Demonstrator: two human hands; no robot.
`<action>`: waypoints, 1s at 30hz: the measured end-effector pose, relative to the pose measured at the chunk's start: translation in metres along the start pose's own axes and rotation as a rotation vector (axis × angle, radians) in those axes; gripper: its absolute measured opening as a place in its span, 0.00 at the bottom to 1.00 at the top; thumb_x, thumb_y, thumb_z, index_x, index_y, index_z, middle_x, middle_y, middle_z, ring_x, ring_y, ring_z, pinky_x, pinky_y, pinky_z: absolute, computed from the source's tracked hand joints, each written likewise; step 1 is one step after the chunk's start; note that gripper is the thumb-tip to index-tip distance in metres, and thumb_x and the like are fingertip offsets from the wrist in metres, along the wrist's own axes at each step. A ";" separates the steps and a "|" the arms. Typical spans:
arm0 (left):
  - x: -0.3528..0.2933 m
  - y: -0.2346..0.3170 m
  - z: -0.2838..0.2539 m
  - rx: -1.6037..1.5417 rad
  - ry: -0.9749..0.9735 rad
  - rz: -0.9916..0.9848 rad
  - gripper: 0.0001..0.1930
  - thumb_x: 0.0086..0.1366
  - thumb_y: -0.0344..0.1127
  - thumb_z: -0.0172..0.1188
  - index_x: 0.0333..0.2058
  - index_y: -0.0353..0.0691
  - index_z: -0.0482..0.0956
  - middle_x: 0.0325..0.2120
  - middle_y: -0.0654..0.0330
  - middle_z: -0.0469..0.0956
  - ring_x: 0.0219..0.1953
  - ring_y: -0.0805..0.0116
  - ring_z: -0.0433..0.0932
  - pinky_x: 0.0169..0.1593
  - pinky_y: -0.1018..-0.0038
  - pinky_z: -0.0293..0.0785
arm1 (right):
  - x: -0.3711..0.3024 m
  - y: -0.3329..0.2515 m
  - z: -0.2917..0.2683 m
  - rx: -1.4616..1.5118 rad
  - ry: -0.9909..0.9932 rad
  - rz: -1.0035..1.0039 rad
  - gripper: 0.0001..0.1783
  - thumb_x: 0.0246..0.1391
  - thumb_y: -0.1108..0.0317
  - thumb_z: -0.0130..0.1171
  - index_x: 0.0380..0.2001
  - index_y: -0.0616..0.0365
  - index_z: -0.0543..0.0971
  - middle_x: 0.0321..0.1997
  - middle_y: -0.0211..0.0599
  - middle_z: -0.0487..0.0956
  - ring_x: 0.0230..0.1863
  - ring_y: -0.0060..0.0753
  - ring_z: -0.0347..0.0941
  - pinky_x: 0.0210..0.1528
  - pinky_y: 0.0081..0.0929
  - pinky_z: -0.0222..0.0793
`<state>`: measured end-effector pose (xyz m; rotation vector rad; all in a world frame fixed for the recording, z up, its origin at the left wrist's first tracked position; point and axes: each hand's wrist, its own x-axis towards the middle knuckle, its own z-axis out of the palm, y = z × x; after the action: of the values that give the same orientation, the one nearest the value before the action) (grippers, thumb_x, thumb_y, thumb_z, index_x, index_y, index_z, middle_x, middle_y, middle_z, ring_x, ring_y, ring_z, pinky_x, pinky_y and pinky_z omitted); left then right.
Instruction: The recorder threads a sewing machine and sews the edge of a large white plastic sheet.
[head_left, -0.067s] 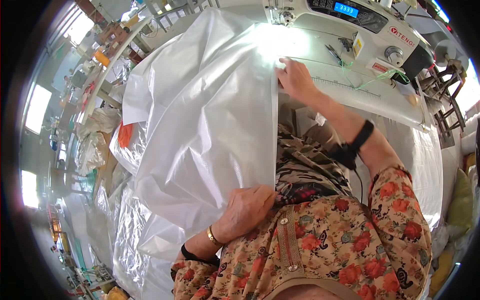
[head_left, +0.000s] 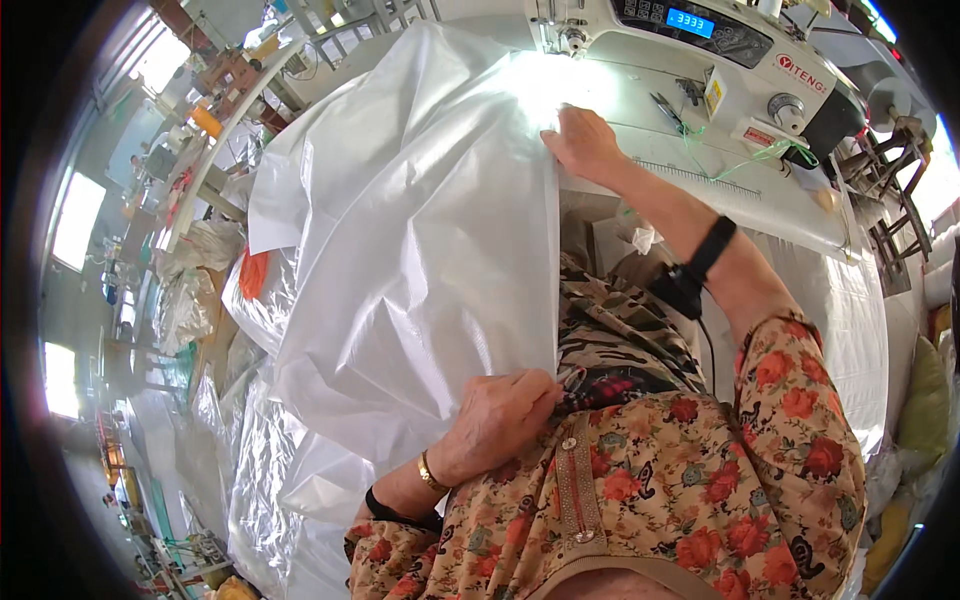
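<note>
A large white woven plastic sheet (head_left: pixel 400 270) drapes from the sewing machine's bed down to my lap, its straight right edge running toward me. Close to my waist, my left hand (head_left: pixel 505 410) is closed on that edge, knuckles up. At the far end, my right hand (head_left: pixel 585 143) is bent over the same edge with its fingers pinched in, just short of the lit needle area. Glare there hides the fingertips' exact hold and the needle. The white sewing machine (head_left: pixel 650 45) stands beyond, its blue display lit.
On the machine table lie dark thread snips (head_left: pixel 667 110), tangled green thread (head_left: pixel 735 165) and a ruler strip (head_left: pixel 700 178). Shiny plastic (head_left: pixel 262 480) heaps at the left. A dark chair (head_left: pixel 890 180) stands at the right. A black band with a cabled device (head_left: pixel 700 270) circles my right wrist.
My right hand has shifted slightly up and its fingers have curled in more. The sheet's edge and my left hand have moved a little to the right.
</note>
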<state>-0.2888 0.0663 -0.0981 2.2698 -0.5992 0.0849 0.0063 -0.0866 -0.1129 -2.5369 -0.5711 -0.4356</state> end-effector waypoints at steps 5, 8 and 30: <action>0.011 0.006 0.004 -0.071 -0.030 0.029 0.07 0.60 0.31 0.57 0.25 0.38 0.69 0.18 0.54 0.72 0.21 0.52 0.74 0.24 0.63 0.70 | 0.057 0.008 0.001 -0.245 -0.195 0.191 0.08 0.46 0.70 0.55 0.26 0.63 0.80 0.33 0.47 0.81 0.38 0.48 0.79 0.37 0.39 0.74; 0.018 0.008 0.011 -0.070 -0.050 0.061 0.07 0.59 0.30 0.58 0.24 0.38 0.70 0.17 0.54 0.72 0.20 0.53 0.74 0.24 0.64 0.70 | 0.072 0.009 0.003 -0.321 -0.211 0.246 0.09 0.44 0.74 0.56 0.30 0.60 0.83 0.34 0.45 0.82 0.40 0.43 0.80 0.37 0.36 0.75; 0.038 -0.032 0.050 -0.046 -0.100 0.223 0.08 0.57 0.32 0.58 0.23 0.37 0.70 0.16 0.52 0.73 0.23 0.51 0.75 0.27 0.61 0.71 | 0.013 -0.033 -0.003 -0.496 -0.313 0.111 0.09 0.43 0.74 0.54 0.29 0.58 0.81 0.33 0.46 0.81 0.39 0.45 0.79 0.38 0.35 0.74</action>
<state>-0.2471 0.0347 -0.1456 2.1649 -0.8970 0.0671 0.0010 -0.0584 -0.0924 -3.1274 -0.4725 -0.1478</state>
